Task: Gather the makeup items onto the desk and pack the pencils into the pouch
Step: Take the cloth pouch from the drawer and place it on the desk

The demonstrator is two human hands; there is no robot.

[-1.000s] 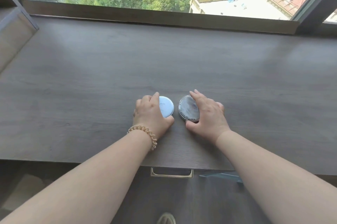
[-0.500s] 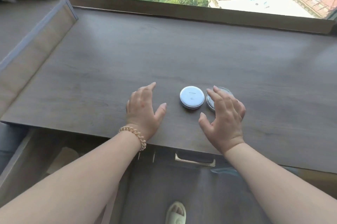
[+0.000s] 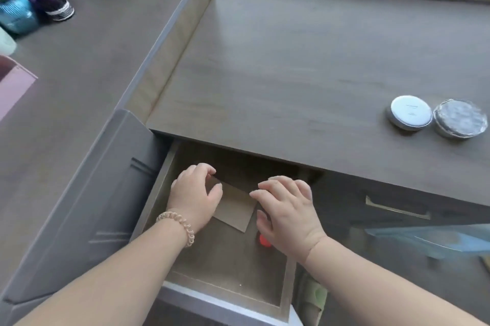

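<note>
My two round makeup compacts sit on the desk, well over to my right and near its front edge. The white compact lies flat with its lid shut, small grey print on top that I cannot read. The dark compact lies flat just to the right of it, their rims touching or nearly so; its top is grey-black and shiny, with a clear rim around it. In the open drawer below the desk lies a flat brown card or envelope, turned at an angle, and a small red thing beside it, mostly hidden.
</note>
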